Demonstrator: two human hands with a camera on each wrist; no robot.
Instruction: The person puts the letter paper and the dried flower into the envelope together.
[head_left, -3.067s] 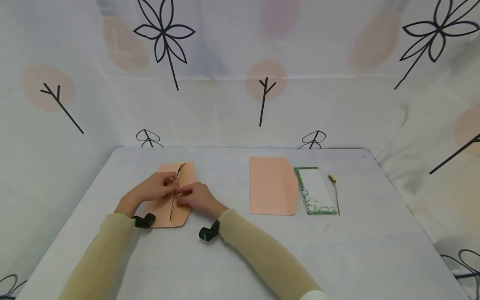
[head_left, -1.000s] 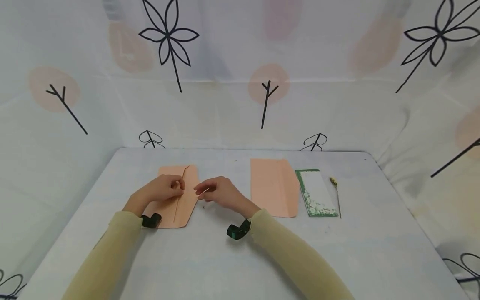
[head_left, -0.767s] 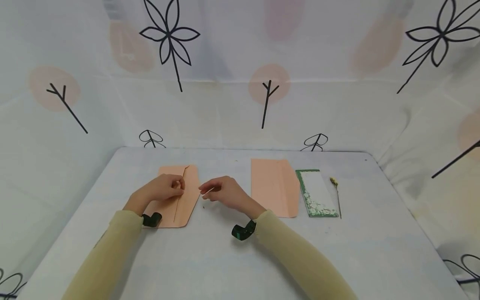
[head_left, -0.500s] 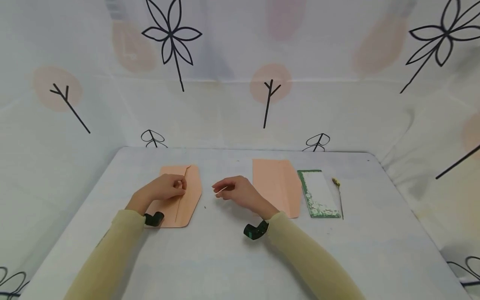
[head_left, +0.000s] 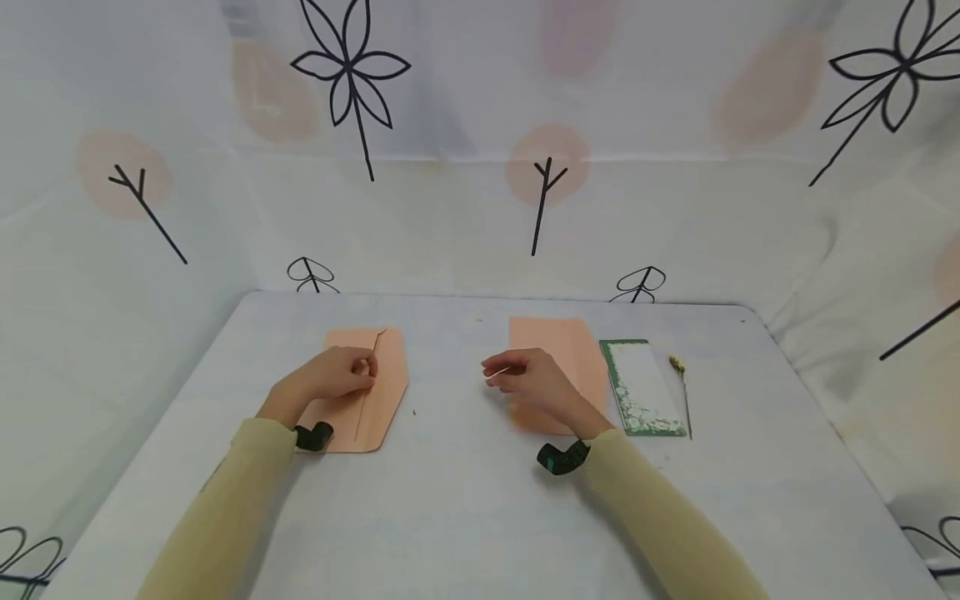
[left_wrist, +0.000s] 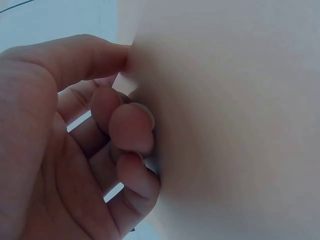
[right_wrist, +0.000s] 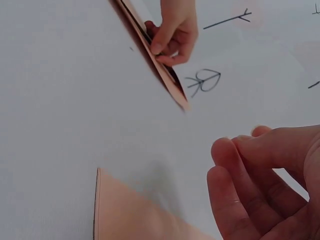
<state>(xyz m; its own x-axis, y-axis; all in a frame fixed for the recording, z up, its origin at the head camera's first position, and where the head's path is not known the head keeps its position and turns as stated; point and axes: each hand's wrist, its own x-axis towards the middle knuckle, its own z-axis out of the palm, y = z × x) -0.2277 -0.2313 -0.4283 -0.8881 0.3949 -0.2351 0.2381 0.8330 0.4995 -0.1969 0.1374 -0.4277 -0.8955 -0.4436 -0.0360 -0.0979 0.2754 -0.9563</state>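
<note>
On the left of the table lies a peach envelope (head_left: 387,375), its opening running lengthwise. My left hand (head_left: 341,375) is over it, thumb and fingers curled at the opening's edge. In the right wrist view, the left hand (right_wrist: 177,37) pinches that edge, and the envelope (right_wrist: 150,55) gapes a little. Close up, the left hand (left_wrist: 75,115) meets the paper at its fingertips. My right hand (head_left: 536,379) hovers just left of a second peach envelope (head_left: 555,333), partly covering it. Its fingers (right_wrist: 227,195) are loosely bent, with nothing seen between them.
Right of the second envelope lies a white card (head_left: 645,387) with a green floral border. Beside the card is a thin stem with a small yellow flower (head_left: 678,365). A dark speck (head_left: 414,412) lies between the envelopes. Patterned cloth (head_left: 450,225) rises behind the table.
My right hand has left the left envelope and moved right to the second envelope. The left envelope's opening, earlier held wide, looks narrower. My left hand stays at it.
</note>
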